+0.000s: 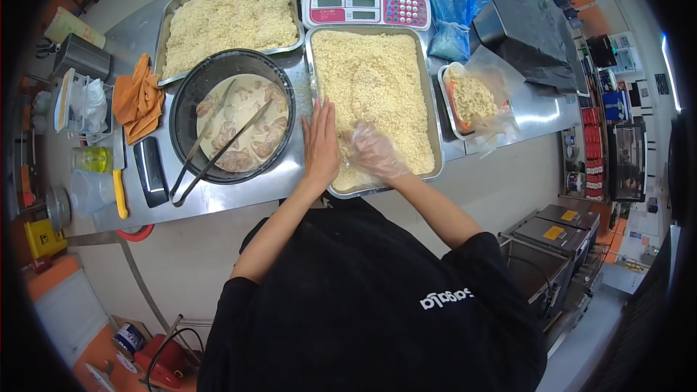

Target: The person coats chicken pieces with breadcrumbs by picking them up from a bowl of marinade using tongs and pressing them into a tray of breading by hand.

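My bare left hand (322, 144) lies flat against the left rim of a metal tray (439, 144) full of pale breadcrumbs (375, 76), its fingers straight and holding nothing. Inside the tray's lower left part, my right hand (375, 149), in a clear plastic glove, reaches into the crumbs with bent fingers; whether it grips anything is hidden. A mound rises in the crumbs just above it. To the left stands a black bowl (177, 120) with raw meat pieces (234, 158) in a milky liquid, and metal tongs (190, 188) rest across its rim.
A second crumb-filled tray (298, 27) and a digital scale (367, 9) stand behind. At right are a blue plastic bag (451, 38) and a small crumb container (447, 103). At left lie an orange cloth (139, 100), a black case (151, 171) and a yellow-handled knife (120, 193).
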{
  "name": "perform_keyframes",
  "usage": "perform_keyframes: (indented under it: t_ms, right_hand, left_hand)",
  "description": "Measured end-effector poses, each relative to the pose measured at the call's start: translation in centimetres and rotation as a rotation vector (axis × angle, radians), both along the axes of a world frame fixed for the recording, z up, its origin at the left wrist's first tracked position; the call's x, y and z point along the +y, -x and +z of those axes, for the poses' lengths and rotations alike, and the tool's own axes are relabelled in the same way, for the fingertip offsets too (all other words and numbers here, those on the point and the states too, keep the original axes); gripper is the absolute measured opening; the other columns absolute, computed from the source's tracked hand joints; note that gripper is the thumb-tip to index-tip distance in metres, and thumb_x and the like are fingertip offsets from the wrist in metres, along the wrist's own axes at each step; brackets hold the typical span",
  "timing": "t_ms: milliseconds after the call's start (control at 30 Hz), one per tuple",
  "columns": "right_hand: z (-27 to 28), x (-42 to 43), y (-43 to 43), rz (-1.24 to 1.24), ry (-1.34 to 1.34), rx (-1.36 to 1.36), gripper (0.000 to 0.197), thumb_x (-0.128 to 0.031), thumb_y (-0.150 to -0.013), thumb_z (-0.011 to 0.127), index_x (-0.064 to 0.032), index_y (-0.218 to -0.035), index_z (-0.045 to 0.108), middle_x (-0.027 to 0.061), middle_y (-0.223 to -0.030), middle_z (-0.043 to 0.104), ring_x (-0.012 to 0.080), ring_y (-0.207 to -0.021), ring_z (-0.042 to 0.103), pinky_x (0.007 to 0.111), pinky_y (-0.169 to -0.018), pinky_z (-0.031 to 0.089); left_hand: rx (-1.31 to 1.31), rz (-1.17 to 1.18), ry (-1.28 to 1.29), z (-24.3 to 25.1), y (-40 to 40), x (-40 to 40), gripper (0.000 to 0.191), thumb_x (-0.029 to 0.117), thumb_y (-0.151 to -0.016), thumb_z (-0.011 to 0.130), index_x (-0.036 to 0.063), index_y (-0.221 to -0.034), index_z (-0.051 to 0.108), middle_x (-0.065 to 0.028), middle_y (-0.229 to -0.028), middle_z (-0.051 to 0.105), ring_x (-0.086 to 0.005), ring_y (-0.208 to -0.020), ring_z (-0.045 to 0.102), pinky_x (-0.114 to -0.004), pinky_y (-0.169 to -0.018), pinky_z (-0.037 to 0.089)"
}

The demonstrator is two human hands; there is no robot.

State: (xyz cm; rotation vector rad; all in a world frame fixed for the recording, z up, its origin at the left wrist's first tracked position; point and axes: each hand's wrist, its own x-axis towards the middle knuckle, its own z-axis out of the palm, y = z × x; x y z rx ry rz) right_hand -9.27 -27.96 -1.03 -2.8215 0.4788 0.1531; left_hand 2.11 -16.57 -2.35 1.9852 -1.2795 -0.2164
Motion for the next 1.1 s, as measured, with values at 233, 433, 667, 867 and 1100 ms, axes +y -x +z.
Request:
perform_keyframes:
  t_ms: [233,433,667,867,1100]
  right_hand:
    - [6.4,-6.1,-1.7,-0.417,-0.572,-0.106,0.035,-0.02,-0.083,0.065,-0.0086,-0.115,0.063,0.0159,-0.109,0.065,0.034,-0.104,0.062,0.042,-0.094,0.048]
    - [8.3,-5.9,-3.4,-0.335,-0.062,-0.253,0.048,-0.028,-0.088,0.067,-0.0032,-0.128,0.056,0.0207,-0.122,0.06,0.0296,-0.12,0.055,0.039,-0.104,0.041]
    - [-0.4,0.2,-2.9,0.066,0.184,-0.383,0.039,-0.028,-0.085,0.063,-0.0002,-0.113,0.062,0.021,-0.11,0.063,0.0353,-0.111,0.057,0.042,-0.098,0.044]
    - [1.6,0.8,1.4,0.324,0.109,-0.372,0.027,-0.031,-0.085,0.061,-0.0057,-0.093,0.061,0.0147,-0.095,0.06,0.0301,-0.093,0.058,0.043,-0.081,0.046]
    - [2.1,-3.8,2.3,0.305,0.099,0.044,0.034,-0.04,-0.085,0.061,-0.0064,-0.086,0.061,0.0118,-0.092,0.061,0.0244,-0.094,0.061,0.038,-0.073,0.053]
  left_hand:
    - [-0.011,0.019,-0.011,-0.6,0.0,-0.1,0.062,-0.007,-0.088,0.04,-0.0044,-0.148,0.026,-0.0213,-0.154,0.027,-0.0349,-0.149,0.016,-0.057,-0.119,0.008]
    - [-0.003,0.037,-0.014,-0.5,0.1,0.0,0.066,-0.011,-0.083,0.043,-0.0056,-0.147,0.028,-0.0208,-0.155,0.027,-0.0346,-0.149,0.016,-0.057,-0.119,0.009]
    - [0.038,0.083,0.069,-0.4,0.3,-0.1,0.071,-0.011,-0.082,0.042,-0.0048,-0.15,0.022,-0.0198,-0.156,0.024,-0.0361,-0.149,0.015,-0.057,-0.119,0.008]
    - [0.034,0.069,0.054,-0.4,0.1,0.2,0.072,-0.011,-0.081,0.041,-0.0047,-0.15,0.022,-0.0204,-0.156,0.024,-0.0369,-0.149,0.014,-0.056,-0.119,0.008]
    - [0.0,0.071,0.022,-0.5,0.2,-0.1,0.069,-0.012,-0.082,0.04,-0.0051,-0.149,0.024,-0.0211,-0.155,0.026,-0.0368,-0.148,0.015,-0.057,-0.119,0.009]
